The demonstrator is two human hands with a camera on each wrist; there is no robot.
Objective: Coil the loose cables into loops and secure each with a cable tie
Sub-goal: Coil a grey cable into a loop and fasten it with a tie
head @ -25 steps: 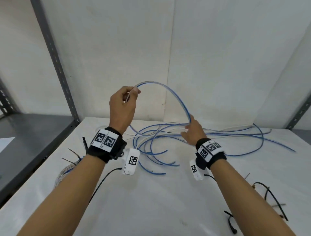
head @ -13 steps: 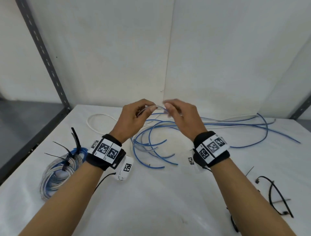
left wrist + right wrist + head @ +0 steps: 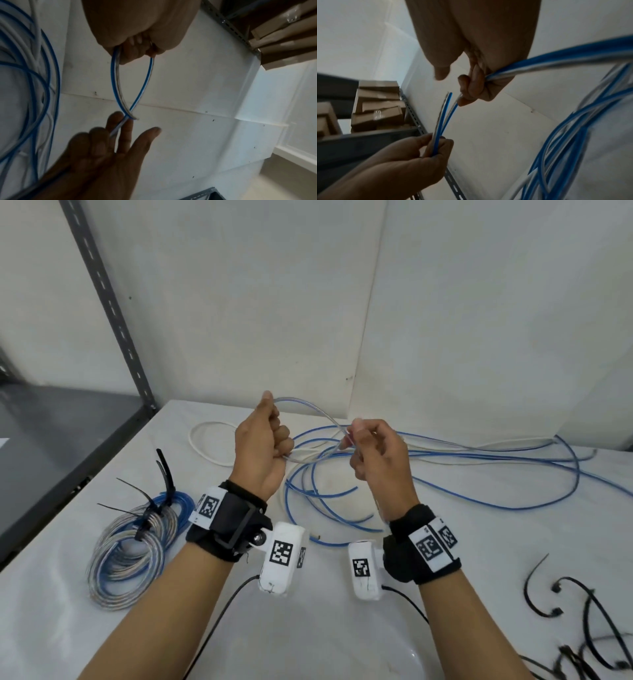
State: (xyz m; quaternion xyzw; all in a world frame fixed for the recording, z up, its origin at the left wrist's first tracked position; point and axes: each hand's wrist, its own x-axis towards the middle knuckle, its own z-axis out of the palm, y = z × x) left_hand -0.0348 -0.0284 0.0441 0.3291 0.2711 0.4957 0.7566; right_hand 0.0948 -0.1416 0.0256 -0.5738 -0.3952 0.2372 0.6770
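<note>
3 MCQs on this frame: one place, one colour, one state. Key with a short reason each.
1. Where does the tied coil lie on the table?
A. By the left forearm
B. Under the right hand
C. Far right edge

2. Colour of the loose cable ties?
A. White
B. Black
C. Red

3. The left hand is:
A. Flat on the table
B. Gripping the blue-and-clear cable
C. Holding a tie

A: the coil sits left of that forearm.
B: the ties at right are black.
B: its fingers curl round the cable.

Bare forearms, black wrist straps [image 3: 228, 518] with square-coded white tags, white wrist cameras [image 3: 281, 559], thin black leads [image 3: 219, 611]
</note>
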